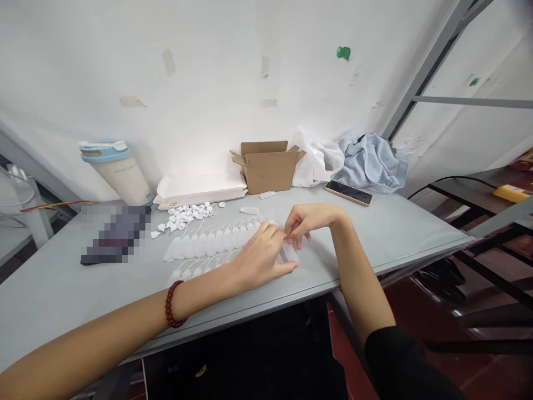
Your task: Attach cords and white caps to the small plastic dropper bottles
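a person worked with two bare hands at a grey table (387,228), fingertips brought close together above its near edge. the left hand (261,254), its wrist ringed by a dark red beaded bracelet (169,304), was partly closed on a translucent plastic bottle (288,253), which sat between its curled fingers and outstretched thumb. the right hand (307,222), reaching in from a black sleeve (410,361), bent down at the wrist with thumb and forefinger drawn nearly together at the bottle's far end; whether they pinched anything could not be told. beside the left hand, an upper row of small translucent bottles (212,243) with thin strings lay side by side, and a lower row (197,270) was partly hidden by the forearm. a heap of small white caps (187,214) lay beyond the rows, near two loose bottles (249,210). along the white wall (216,66) stood a leaning tumbler (120,175) with a blue lid, a stack of white trays (200,190), an open cardboard box (268,171), a white plastic bag (316,164) and a crumpled light-blue cloth (370,161), with a smartphone (348,193) lying in front.
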Demonstrator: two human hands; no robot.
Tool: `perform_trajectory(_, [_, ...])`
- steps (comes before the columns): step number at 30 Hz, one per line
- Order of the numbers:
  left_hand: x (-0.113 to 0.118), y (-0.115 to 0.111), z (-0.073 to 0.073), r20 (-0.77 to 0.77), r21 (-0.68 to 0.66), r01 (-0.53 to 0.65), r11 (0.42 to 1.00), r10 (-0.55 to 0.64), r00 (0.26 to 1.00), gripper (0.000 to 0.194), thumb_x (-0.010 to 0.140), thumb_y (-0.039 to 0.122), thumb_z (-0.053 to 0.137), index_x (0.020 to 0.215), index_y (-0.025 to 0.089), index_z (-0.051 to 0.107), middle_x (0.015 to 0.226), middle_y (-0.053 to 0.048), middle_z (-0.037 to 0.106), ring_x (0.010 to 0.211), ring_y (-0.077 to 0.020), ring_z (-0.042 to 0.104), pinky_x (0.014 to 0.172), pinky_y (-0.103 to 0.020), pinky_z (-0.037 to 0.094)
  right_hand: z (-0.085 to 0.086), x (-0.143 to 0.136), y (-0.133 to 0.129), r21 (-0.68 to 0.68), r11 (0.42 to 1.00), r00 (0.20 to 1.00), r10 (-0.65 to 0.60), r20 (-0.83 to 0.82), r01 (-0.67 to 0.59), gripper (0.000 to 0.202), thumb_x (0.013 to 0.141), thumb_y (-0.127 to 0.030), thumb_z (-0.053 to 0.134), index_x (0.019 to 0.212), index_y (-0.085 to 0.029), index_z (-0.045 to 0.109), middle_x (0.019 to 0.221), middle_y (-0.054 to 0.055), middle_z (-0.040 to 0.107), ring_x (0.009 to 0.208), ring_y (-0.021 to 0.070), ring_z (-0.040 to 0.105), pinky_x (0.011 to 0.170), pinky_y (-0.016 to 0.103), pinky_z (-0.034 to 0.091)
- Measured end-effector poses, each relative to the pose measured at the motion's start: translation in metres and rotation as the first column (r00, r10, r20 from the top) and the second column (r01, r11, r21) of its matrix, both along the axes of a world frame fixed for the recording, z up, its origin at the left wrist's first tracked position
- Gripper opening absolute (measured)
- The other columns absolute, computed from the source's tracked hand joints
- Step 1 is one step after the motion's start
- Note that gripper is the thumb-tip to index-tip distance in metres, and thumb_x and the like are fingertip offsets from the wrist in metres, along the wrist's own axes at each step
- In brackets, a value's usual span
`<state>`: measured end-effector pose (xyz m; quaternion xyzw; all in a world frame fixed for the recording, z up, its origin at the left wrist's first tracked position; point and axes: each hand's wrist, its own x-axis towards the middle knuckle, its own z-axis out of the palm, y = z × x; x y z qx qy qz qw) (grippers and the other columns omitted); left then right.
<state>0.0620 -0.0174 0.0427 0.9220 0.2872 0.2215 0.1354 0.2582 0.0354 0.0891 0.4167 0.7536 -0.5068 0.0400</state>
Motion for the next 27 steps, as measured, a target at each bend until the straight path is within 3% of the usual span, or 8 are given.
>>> perform_trajectory(4, [0.0029, -0.0015, -0.0057, -0.036, -0.05, 0.012, 0.999, -0.014, 0.999, 0.029, 0.08, 0.035, 0.069, 0.098, 0.013, 0.06, 0.095, -0.01, 0.062, 0.097, -0.0273, 0.051, 0.084, -0.041, 0.049, -0.0023, -0.0018, 0.0021, -0.049, 0.999, 0.997, 0.019, 0.07, -0.016, 0.023, 0.069, -0.029, 0.066, 0.083, -0.011, 0.072, 0.078, 0.007, 0.074, 0.073, 0.0181, 0.071, 0.054, 0.021, 0.046])
perform_trajectory(11, [0.0019, -0.002, -0.0094, -0.1, -0.047, 0.039, 0.998, -0.044, 0.994, 0.027, 0.08, 0.036, 0.067, 0.093, 0.015, 0.059, 0.091, -0.01, 0.062, 0.095, -0.0288, 0.051, 0.081, -0.042, 0.049, -0.007, -0.0061, 0.0057, -0.118, 0.993, 0.986, 0.023, 0.164, -0.003, 0.024, 0.065, -0.031, 0.071, 0.08, -0.013, 0.072, 0.078, 0.006, 0.075, 0.074, 0.0191, 0.072, 0.055, 0.022, 0.045])
perform_trajectory(21, [0.0013, -0.0062, -0.0018, -0.207, -0.023, 0.046, 0.999, -0.05, 0.977, 0.025, 0.082, 0.035, 0.063, 0.093, 0.014, 0.058, 0.09, -0.011, 0.061, 0.092, -0.0285, 0.049, 0.08, -0.042, 0.048, -0.0097, -0.0093, 0.0065, -0.15, 0.989, 0.988, 0.028, 0.154, -0.005, 0.023, 0.064, -0.031, 0.07, 0.077, -0.012, 0.071, 0.072, 0.005, 0.074, 0.07, 0.0185, 0.071, 0.053, 0.022, 0.045])
perform_trajectory(27, [-0.0009, -0.0053, -0.0035, -0.216, -0.019, 0.04, 0.999, -0.043, 0.975, 0.023, 0.08, 0.034, 0.062, 0.091, 0.014, 0.057, 0.091, -0.012, 0.06, 0.096, -0.0295, 0.048, 0.082, -0.041, 0.048, -0.0102, -0.0044, 0.008, -0.091, 0.996, 0.992, -0.006, 0.125, 0.017, 0.025, 0.071, -0.037, 0.067, 0.076, -0.012, 0.071, 0.074, 0.006, 0.075, 0.068, 0.0169, 0.071, 0.054, 0.022, 0.045])
